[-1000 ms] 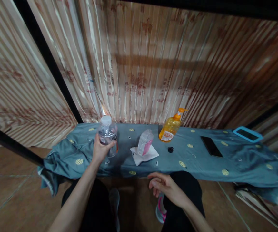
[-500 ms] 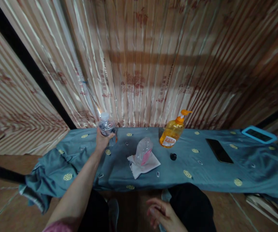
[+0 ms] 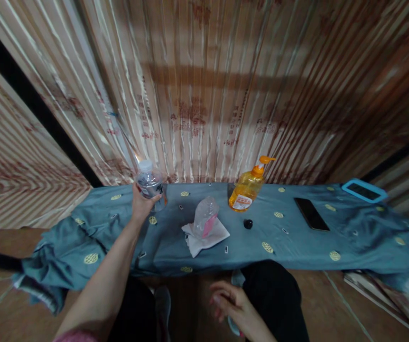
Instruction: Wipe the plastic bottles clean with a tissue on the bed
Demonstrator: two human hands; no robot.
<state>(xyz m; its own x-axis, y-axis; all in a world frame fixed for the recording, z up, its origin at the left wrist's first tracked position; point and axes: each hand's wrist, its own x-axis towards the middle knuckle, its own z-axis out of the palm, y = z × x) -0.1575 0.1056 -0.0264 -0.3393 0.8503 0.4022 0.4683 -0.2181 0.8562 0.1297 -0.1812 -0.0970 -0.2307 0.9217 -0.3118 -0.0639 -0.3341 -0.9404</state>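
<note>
My left hand (image 3: 142, 204) is wrapped round a clear plastic water bottle (image 3: 151, 185) with a white cap. The bottle stands upright at the back left of the cloth-covered surface (image 3: 176, 259). Low in front of that surface, near my knee, my right hand (image 3: 227, 301) hangs with loosely bent fingers and nothing visible in it. A small clear bottle (image 3: 204, 218) with a pink label rests on a folded white tissue (image 3: 215, 240) in the middle. Beside it lies a small black cap (image 3: 247, 223). Behind the cap is an orange pump bottle (image 3: 245, 192) of yellow liquid.
On the right lie a black phone (image 3: 311, 213) and a blue-framed object (image 3: 364, 190) with a dark panel. A pleated, patterned curtain (image 3: 190, 95) hangs right behind the surface. Dark poles (image 3: 41, 104) slant at the sides. My knees (image 3: 272, 294) are at the front edge.
The whole view has shifted slightly, so everything appears a little further left and higher. My left hand still grips the water bottle, and the right hand stays low.
</note>
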